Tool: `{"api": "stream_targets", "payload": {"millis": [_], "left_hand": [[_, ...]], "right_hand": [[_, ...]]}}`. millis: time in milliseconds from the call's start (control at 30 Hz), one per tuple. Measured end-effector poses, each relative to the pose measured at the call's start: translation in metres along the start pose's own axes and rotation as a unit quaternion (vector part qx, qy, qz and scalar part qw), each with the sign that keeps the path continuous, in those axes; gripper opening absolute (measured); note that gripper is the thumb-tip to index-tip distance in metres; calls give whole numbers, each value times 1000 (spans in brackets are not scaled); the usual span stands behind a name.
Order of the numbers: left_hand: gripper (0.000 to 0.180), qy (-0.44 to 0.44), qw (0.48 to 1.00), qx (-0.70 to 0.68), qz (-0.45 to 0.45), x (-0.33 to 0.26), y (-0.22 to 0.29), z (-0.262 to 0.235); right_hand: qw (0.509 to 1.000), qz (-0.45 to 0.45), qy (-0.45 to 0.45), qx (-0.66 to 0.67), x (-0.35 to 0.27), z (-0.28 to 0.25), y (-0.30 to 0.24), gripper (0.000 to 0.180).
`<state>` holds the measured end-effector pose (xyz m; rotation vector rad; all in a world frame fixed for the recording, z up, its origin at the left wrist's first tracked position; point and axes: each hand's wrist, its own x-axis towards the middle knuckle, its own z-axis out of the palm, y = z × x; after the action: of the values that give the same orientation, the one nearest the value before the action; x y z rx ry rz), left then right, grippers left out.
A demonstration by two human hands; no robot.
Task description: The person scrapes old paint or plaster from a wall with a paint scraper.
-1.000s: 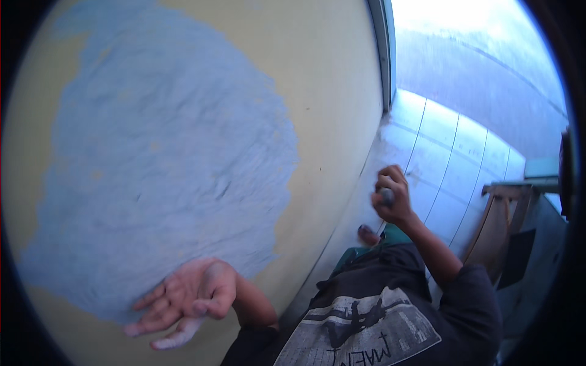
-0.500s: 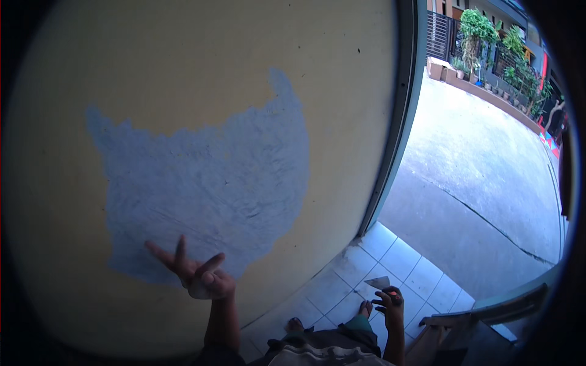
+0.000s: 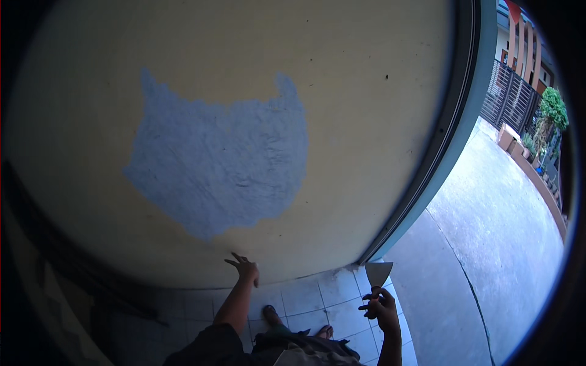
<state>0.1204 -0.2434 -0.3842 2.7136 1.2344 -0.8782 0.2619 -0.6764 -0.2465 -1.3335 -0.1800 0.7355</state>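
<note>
A cream wall (image 3: pixel 360 152) fills most of the view, with a large irregular bluish-grey patch (image 3: pixel 220 152) in its middle. The patch looks streaked, with ragged upper edges. Just below it, my left hand (image 3: pixel 244 268) is held near the wall with its fingers apart and nothing in them; whether it touches the wall I cannot tell. At the lower right, my right hand (image 3: pixel 381 308) grips a putty knife (image 3: pixel 379 274). The knife's wide blade points up, and my fingers mostly cover its handle.
Grey tiles (image 3: pixel 302 299) lie underfoot, where my sandalled feet stand. A dark and pale-blue door frame (image 3: pixel 448 134) borders the wall on the right. Beyond it are concrete paving (image 3: pixel 488 244), a dark fence (image 3: pixel 510 94) and potted plants (image 3: pixel 552 110).
The view has swung left and back, showing more wall and floor. My left hand has dropped from the patch to below it. The putty knife's blade has turned upward in my right hand.
</note>
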Motion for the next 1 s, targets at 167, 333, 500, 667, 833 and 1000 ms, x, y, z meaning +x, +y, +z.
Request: {"api": "stream_targets", "payload": {"millis": [167,333,500,667,833,1000], "left_hand": [[53,-96,816,-570,-24,-17,-37,97],[50,13,800,-599,5,-55,-11,117],[47,25,625,-773,108,-83,51,17],[59,-33,566,-796,211,-122,67,-123],[62,-25,504,-755,419,-121,90,-216],[62,30,566,-713,413,-122,106,-276]], "right_hand": [[997,58,-12,-44,-5,-5,-3,37],[993,112,-28,-21,0,31,-17,52],[989,62,-125,-44,35,60,-8,35],[984,-51,-168,39,66,119,-36,42],[979,-78,-165,90,97,153,-64,41],[981,-51,-130,136,111,181,-93,39]]}}
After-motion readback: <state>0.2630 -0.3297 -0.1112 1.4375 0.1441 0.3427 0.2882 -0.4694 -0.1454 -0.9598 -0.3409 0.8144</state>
